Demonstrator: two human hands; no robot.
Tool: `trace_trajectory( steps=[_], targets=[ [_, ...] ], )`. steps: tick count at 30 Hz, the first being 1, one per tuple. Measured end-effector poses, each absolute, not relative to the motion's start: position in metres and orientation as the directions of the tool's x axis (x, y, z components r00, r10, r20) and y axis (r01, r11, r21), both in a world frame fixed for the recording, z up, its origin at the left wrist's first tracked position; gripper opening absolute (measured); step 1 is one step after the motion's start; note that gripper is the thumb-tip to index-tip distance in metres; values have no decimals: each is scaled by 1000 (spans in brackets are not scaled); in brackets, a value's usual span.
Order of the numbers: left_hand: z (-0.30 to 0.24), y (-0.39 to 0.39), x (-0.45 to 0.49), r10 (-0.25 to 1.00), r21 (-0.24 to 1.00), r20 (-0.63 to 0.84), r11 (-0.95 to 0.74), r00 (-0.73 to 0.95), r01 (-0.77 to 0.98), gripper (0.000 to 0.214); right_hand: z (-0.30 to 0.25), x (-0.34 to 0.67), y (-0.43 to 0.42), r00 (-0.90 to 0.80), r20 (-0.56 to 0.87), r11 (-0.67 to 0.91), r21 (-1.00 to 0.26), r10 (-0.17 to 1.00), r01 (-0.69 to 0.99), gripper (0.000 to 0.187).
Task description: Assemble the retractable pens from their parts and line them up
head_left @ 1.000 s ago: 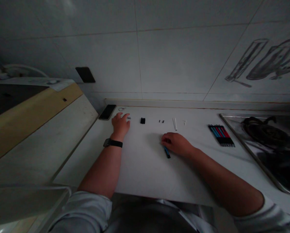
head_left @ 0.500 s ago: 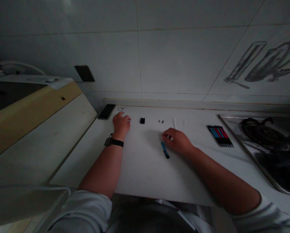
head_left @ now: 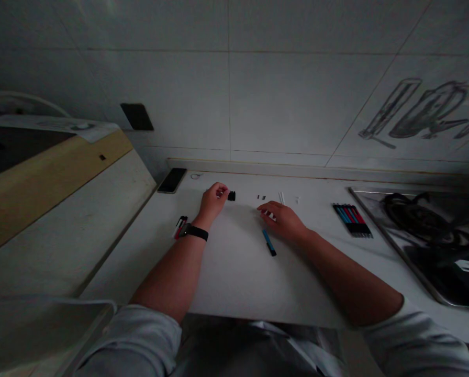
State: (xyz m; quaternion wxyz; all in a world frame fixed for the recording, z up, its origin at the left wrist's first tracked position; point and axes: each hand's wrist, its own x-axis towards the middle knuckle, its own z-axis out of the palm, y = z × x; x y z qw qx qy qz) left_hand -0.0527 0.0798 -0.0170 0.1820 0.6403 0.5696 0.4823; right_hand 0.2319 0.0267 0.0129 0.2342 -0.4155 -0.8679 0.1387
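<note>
My left hand (head_left: 215,198), with a black watch on its wrist, reaches to the small black parts (head_left: 231,196) at the back of the white counter (head_left: 234,267); its fingers are pinched together on something too small to name. My right hand (head_left: 282,218) lies on the counter with fingers curled, holding a thin white stick by the white tubes (head_left: 281,197). A blue and black pen barrel (head_left: 269,243) lies just in front of it, untouched.
A row of blue and red pens (head_left: 351,219) lies right of my right hand. A gas hob (head_left: 426,230) is at the far right. A phone (head_left: 172,180) lies at the back left. Red and black pens (head_left: 180,226) lie beside my left wrist. Tiny black bits (head_left: 261,197) sit near the tubes.
My left hand moved right from the far left parts to the black parts, uncovering the pens by my wrist. My right hand let go of the blue barrel and moved back toward the white tubes.
</note>
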Motion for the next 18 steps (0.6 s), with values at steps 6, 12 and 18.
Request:
trace_trajectory(
  steps=[6, 12, 18],
  targets=[
    [-14, 80, -59, 894, 811, 399, -240, -203, 534, 5, 23, 186, 62, -604, 137, 615, -283, 785, 736, 40],
    [-13, 80, -60, 888, 825, 399, -240, -227, 512, 6, 18, 150, 95, -611, 53, 613, -119, 790, 781, 42],
    [-12, 79, -60, 881, 839, 412, -268, -231, 473, 7, 12, 148, 104, -609, 117, 619, -83, 784, 781, 37]
  ],
)
